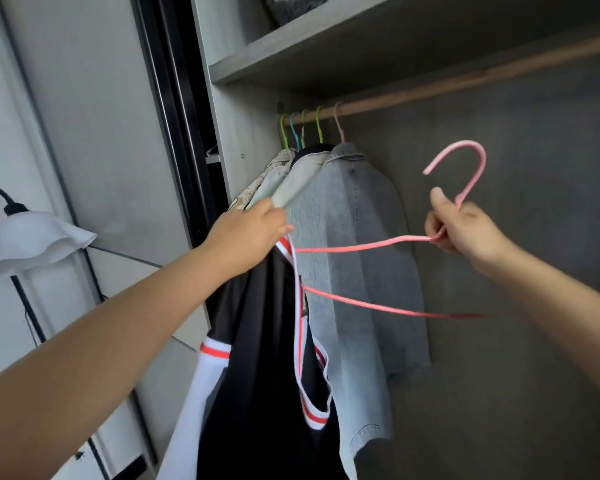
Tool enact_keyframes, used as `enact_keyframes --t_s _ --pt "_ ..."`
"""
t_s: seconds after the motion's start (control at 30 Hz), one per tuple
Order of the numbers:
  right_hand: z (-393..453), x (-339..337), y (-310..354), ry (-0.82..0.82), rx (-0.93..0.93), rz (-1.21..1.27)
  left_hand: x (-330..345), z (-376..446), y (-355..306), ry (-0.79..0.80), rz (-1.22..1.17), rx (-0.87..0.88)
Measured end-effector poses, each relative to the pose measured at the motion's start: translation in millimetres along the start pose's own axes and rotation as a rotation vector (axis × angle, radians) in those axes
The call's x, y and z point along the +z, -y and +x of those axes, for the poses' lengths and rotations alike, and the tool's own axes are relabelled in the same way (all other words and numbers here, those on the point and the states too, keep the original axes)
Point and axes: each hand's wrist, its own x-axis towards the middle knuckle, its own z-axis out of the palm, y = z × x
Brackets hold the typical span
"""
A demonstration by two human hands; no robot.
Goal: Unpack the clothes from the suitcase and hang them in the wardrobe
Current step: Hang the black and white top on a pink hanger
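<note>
My left hand (253, 230) grips the collar of a black shirt (264, 358) with white and red trim, which hangs down from it in front of the open wardrobe. My right hand (461, 230) grips a pink hanger (371, 244) just below its hook. The hanger's left arm reaches into the shirt's neck opening. A wooden rail (465, 81) runs across the wardrobe above both hands. The suitcase is out of view.
Several garments hang at the rail's left end on green, blue and pink hangers; the nearest is a light denim jacket (354, 254). The rail is bare to the right of it. A shelf (326, 46) sits above the rail. A white lamp (32, 240) stands at left.
</note>
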Motion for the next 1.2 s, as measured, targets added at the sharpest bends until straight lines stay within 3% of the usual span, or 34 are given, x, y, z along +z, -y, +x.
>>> enact_keyframes --t_s 0.1,0.17,0.23,0.37,0.47,0.53,0.63,0.7,0.8,0.87,0.97,1.03,1.2 --pt "-2.2 4.2 9.4 0.04 0.002 -0.013 -4.8 -6.8 -7.6 0.232 -0.159 -0.279" --pt "-5.7 15.9 14.4 0.046 0.028 0.008 -6.4 -2.2 -18.9 0.267 -0.173 -0.21" --pt "-11.3 31.5 13.5 0.057 0.085 0.059 -5.0 0.7 -31.1 0.173 -0.019 -0.013" --pt "-25.4 54.6 3.0 0.075 0.278 0.268 -5.6 11.4 -35.4 0.022 0.055 0.01" --pt "-30.0 59.9 5.4 0.108 0.276 0.339 -15.4 21.5 -56.2 0.154 0.098 0.124" --pt "-29.2 57.7 11.6 0.11 0.241 0.342 -12.4 24.7 -66.7 0.285 0.089 0.079" --pt "-24.7 48.6 16.7 0.08 0.181 0.434 -19.5 19.8 -69.1 0.248 0.096 0.015" --pt "-24.9 41.4 12.9 0.021 0.029 0.369 -19.1 16.4 -58.3 0.183 0.156 -0.009" --pt "-42.9 30.8 -7.3 -0.176 -0.488 -0.059 -8.4 15.1 -36.9 0.111 0.1 0.011" --pt "-61.3 30.3 -25.1 -0.01 -0.615 -0.131 -11.2 19.3 -24.0 0.056 0.081 -0.032" --pt "-85.4 49.4 -44.0 0.491 -0.301 -0.202 -20.9 26.6 -14.7 0.005 0.05 -0.189" --pt "-89.3 62.2 -62.4 0.543 -0.213 -0.309 -24.7 32.4 -12.4 0.031 -0.024 -0.326" --pt "-60.0 40.8 -77.2 0.534 -0.222 -0.195 -23.6 25.1 1.9 0.005 -0.14 -0.515"
